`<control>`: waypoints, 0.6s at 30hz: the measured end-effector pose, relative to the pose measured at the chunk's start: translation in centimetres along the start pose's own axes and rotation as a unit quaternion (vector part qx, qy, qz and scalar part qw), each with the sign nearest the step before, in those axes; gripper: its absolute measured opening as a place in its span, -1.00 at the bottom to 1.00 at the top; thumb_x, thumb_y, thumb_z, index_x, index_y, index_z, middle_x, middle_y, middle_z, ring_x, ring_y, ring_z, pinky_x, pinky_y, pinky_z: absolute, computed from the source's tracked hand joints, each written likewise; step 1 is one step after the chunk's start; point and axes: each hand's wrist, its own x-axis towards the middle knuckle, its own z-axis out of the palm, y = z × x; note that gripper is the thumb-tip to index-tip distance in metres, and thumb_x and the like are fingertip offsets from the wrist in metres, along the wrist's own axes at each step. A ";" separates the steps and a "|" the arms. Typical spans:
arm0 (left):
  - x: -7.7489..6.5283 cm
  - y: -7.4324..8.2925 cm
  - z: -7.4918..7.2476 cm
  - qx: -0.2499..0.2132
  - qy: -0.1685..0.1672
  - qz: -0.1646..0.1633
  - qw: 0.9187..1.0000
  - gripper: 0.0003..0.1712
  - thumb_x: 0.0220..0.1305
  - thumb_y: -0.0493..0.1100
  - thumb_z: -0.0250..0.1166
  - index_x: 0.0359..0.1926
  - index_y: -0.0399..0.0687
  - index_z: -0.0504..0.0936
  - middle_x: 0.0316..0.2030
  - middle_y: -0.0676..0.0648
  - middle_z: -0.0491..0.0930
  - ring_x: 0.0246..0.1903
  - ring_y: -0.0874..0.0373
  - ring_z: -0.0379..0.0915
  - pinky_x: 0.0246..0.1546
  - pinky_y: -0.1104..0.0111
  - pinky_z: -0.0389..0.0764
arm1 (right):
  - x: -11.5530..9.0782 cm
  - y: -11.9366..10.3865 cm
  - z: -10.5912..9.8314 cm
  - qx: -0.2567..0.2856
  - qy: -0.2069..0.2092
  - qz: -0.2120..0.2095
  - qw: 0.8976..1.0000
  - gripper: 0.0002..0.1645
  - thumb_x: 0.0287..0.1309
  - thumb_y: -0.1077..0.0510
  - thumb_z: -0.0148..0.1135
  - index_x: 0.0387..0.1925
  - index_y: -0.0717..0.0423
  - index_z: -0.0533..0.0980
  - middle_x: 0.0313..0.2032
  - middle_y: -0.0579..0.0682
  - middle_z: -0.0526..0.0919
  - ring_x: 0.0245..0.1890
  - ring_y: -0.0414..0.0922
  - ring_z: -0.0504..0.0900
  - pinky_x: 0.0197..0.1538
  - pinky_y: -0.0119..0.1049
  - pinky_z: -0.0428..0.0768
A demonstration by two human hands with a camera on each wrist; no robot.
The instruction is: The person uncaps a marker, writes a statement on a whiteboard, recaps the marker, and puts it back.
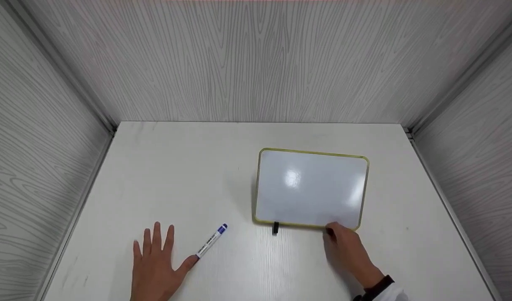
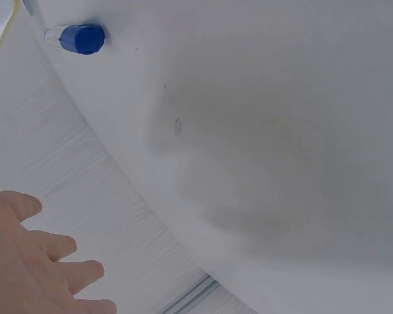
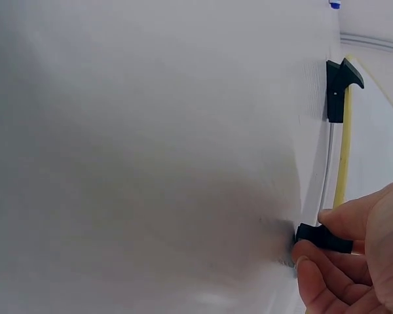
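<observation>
Pale wood-grain walls [image 1: 256,62] enclose the white table [image 1: 176,175] we look down on. Right of its middle we see a whiteboard [image 1: 310,188], its long axis running left to right, the right end slightly nearer the person; its face is glossy, its rim yellow. The right hand [image 1: 350,251] pinches a black foot [image 3: 337,241] at the lower edge; a second foot [image 1: 275,228] sits further left. The left hand [image 1: 155,269] lies spread, thumb at a white marker [image 1: 211,241] whose blue end points away and rightward.
</observation>
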 end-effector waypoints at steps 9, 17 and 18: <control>-0.1 -0.1 0.1 0.003 0.000 0.000 1.000 0.20 -0.04 0.58 0.10 0.40 -0.16 0.16 0.42 -0.35 -0.11 0.37 -0.34 -0.26 0.27 -0.18 -0.45 | -0.5 -0.4 0.3 -0.007 0.002 -0.008 1.000 -0.75 0.02 0.40 0.30 -0.25 0.12 0.52 -0.35 -0.11 0.59 -0.33 -0.21 0.58 -0.30 -0.28 0.55; -0.1 -0.1 0.1 -0.001 -0.005 -0.007 1.000 0.21 -0.05 0.59 0.09 0.41 -0.15 0.15 0.42 -0.34 -0.13 0.37 -0.34 -0.27 0.27 -0.16 -0.49 | -0.9 -1.1 0.4 -0.002 -0.004 0.001 1.000 -0.78 0.04 0.35 0.31 -0.24 0.10 0.53 -0.35 -0.12 0.60 -0.33 -0.22 0.59 -0.29 -0.28 0.56; -0.1 -0.1 0.1 -0.002 -0.004 -0.006 1.000 0.20 -0.04 0.58 0.09 0.41 -0.16 0.15 0.42 -0.35 -0.12 0.37 -0.34 -0.27 0.27 -0.17 -0.48 | -1.0 -1.2 0.4 -0.002 -0.005 0.001 1.000 -0.78 0.04 0.34 0.31 -0.24 0.09 0.53 -0.35 -0.12 0.60 -0.33 -0.21 0.59 -0.29 -0.28 0.55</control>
